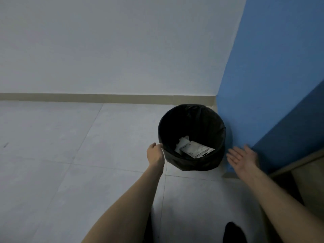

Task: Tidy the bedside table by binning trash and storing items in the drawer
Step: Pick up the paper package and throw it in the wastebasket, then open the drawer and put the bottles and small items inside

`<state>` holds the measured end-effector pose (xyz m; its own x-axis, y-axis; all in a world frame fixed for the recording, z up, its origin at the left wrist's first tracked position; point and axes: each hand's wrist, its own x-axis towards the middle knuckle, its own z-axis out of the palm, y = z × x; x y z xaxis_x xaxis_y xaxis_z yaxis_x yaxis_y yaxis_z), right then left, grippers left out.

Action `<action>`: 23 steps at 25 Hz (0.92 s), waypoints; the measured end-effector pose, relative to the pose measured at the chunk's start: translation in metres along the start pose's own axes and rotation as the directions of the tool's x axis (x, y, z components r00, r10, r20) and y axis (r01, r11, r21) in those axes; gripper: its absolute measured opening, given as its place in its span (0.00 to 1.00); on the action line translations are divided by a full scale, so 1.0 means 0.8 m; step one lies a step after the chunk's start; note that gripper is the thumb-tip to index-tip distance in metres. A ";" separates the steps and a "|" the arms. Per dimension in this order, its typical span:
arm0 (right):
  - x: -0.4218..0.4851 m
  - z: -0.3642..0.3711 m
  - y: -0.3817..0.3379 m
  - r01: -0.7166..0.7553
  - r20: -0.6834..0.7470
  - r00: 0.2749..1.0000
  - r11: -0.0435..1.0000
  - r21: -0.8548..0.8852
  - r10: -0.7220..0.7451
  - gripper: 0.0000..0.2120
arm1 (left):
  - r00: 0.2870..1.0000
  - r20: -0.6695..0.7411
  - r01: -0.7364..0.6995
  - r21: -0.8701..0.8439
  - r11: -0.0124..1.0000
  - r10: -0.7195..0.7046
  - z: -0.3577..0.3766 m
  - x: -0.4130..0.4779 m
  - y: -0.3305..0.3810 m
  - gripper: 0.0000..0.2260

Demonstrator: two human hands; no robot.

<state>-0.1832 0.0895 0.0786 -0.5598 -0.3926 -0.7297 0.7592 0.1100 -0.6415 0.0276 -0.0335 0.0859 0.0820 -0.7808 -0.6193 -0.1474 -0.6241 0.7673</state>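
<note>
A round bin lined with a black bag (pixel 217 155) stands on the floor in the corner beside a blue panel. Inside it lie a white printed packet (pixel 197 149) and some crumpled white paper (pixel 183 141). My left hand (pixel 155 154) grips the bin's near left rim. My right hand (pixel 242 158) hovers just right of the bin, palm up, fingers spread, holding nothing.
A white wall with a beige skirting board (pixel 105 98) runs behind the bin. The blue panel (pixel 271 85) rises on the right, with a wooden furniture edge (pixel 298 163) below it. Pale floor tiles (pixel 70 155) stretch to the left. A dark shoe (pixel 234 232) shows at the bottom.
</note>
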 end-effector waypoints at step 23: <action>-0.367 -0.443 -0.155 0.399 -0.185 0.531 0.436 -0.807 -0.827 0.15 | 0.333 0.914 -0.812 0.153 0.564 0.231 0.211 -0.554 -0.061 0.16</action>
<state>-0.2305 0.5143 0.2882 -0.9865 -0.1301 0.0997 -0.1598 0.6280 -0.7616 -0.1676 0.3482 0.2949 -0.9078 -0.3785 -0.1809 -0.3006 0.2862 0.9098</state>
